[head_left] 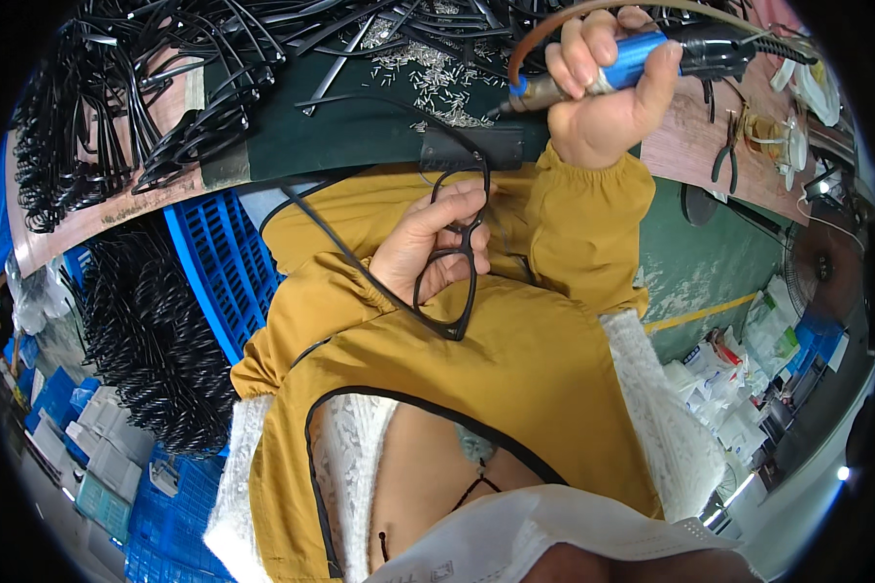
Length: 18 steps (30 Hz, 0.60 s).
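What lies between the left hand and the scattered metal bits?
In the head view, part of the glasses, a black plate and some dark mat lie there.

A pinkish, wood-like table (690, 136) with a worn front edge carries a dark green mat (340, 136) across its middle, and small silvery metal pieces (447, 87) lie loosely scattered over the mat, thickest toward the far side. Black glasses arms (68, 146) lie heaped and overlapping on the table's left part, some reaching onto the mat, with more strewn along its far side. A flat black block (472, 148) sits at the mat's near edge, and pliers (727, 160) lie on the table's right part.
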{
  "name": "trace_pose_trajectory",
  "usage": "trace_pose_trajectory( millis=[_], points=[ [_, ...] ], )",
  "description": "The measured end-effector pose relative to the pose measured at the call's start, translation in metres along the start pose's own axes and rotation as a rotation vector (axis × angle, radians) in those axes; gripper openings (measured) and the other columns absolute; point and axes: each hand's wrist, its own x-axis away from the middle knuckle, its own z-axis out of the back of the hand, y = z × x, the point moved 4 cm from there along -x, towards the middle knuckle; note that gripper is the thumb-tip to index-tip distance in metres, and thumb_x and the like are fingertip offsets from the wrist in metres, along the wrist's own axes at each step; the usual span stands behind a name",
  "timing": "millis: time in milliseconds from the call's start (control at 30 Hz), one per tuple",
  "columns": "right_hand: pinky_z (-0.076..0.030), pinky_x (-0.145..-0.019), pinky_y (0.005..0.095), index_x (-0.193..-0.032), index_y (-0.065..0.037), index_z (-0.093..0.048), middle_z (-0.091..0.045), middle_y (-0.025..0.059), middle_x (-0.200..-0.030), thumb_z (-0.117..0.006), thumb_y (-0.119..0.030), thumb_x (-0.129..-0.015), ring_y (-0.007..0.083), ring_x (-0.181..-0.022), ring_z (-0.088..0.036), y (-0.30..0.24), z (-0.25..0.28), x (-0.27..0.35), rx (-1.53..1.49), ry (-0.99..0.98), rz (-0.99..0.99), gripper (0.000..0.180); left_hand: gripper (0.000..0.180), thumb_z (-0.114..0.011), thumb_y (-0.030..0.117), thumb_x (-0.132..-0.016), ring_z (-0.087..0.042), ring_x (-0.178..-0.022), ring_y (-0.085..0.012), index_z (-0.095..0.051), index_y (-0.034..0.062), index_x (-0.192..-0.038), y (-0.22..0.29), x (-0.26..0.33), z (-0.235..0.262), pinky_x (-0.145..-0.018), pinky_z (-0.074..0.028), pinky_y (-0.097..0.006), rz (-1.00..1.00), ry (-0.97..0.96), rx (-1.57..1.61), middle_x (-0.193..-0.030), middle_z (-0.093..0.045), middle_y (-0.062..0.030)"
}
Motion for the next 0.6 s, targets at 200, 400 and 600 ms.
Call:
trace_pose_trajectory(
  millis=[200,400,600],
  points=[
    [-0.040,-0.048,0.0269,-0.123,-0.008,-0.053,-0.057,0.0078,-0.080,-0.069,-0.045,-0.098,0.0158,-0.058,-0.053,0.001,-0.022,0.058,0.163,-0.022,-0.027,0.048,0.033,-0.064,0.034,-0.102,-0.050,-0.054,-0.0128,-0.061,0.0145,-0.128,-0.006,-0.007,0.009,-0.048,-0.040,-0.025,0.011,-0.008,0.070,-0.068,-0.055,-0.0004],
    [-0.042,-0.049,0.0284,-0.124,-0.012,-0.053,-0.057,0.0072,-0.080,-0.073,-0.048,-0.094,0.0173,-0.058,-0.055,0.006,-0.033,0.059,0.095,0.037,-0.018,0.051,0.029,-0.062,0.033,-0.103,-0.048,-0.053,-0.0122,-0.061,0.0155,-0.126,-0.007,-0.006,0.011,-0.047,-0.038,-0.025,0.018,-0.035,0.080,-0.067,-0.052,0.0002],
    [-0.042,-0.048,0.0282,-0.112,-0.010,-0.053,-0.057,0.0092,-0.075,-0.080,-0.039,-0.090,0.0181,-0.057,-0.055,0.013,-0.038,0.059,0.163,-0.012,-0.056,0.044,0.030,-0.060,0.035,-0.104,-0.046,-0.049,-0.0114,-0.059,0.0167,-0.128,-0.006,-0.012,0.018,-0.045,-0.035,-0.025,0.001,-0.155,0.056,-0.065,-0.049,0.0023]
  ],
)
